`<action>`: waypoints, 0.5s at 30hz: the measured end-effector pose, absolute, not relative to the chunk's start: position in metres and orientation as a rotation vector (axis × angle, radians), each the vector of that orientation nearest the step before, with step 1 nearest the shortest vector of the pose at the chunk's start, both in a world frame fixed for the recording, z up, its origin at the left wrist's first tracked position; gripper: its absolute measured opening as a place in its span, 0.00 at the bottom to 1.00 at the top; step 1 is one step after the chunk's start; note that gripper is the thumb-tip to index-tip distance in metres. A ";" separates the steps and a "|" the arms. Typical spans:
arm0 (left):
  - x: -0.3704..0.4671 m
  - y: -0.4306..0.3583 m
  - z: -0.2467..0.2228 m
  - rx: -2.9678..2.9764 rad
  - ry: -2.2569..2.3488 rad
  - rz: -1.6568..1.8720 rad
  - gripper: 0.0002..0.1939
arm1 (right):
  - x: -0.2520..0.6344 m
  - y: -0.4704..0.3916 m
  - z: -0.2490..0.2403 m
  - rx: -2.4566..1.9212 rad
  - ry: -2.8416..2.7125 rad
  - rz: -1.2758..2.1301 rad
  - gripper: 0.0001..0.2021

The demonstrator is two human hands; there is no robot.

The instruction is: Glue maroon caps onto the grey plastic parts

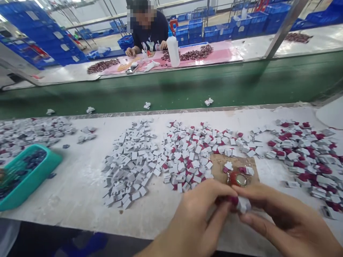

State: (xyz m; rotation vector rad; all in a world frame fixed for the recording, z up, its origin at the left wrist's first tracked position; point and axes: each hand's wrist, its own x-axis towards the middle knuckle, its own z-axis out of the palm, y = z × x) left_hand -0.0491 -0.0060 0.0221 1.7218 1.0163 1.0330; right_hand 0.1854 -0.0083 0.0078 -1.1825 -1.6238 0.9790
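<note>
My left hand pinches the dark red end of a small part. The pale grey piece at the part's other end is between the thumb and fingers of my right hand. Both hands meet over the front of a brown cardboard piece. On the cardboard, just beyond my fingertips, sits a small red container with a round, shiny opening. Two small grey and dark red parts, one of them a loose part, lie beside it.
Piles of grey pieces, mixed grey and red parts and more parts surround the work spot. A teal basket stands left. Beyond the green belt, a person sits near a white bottle.
</note>
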 end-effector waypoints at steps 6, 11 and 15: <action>-0.116 -0.031 0.008 1.955 1.736 1.004 0.16 | 0.233 -0.039 -0.026 -1.221 -1.702 0.935 0.13; -0.174 -0.029 -0.016 2.321 2.150 0.632 0.11 | 0.267 -0.060 -0.049 -1.516 -1.494 0.975 0.20; -0.173 -0.025 -0.026 2.296 2.179 0.608 0.09 | 0.257 -0.060 -0.040 -1.499 -1.341 1.061 0.19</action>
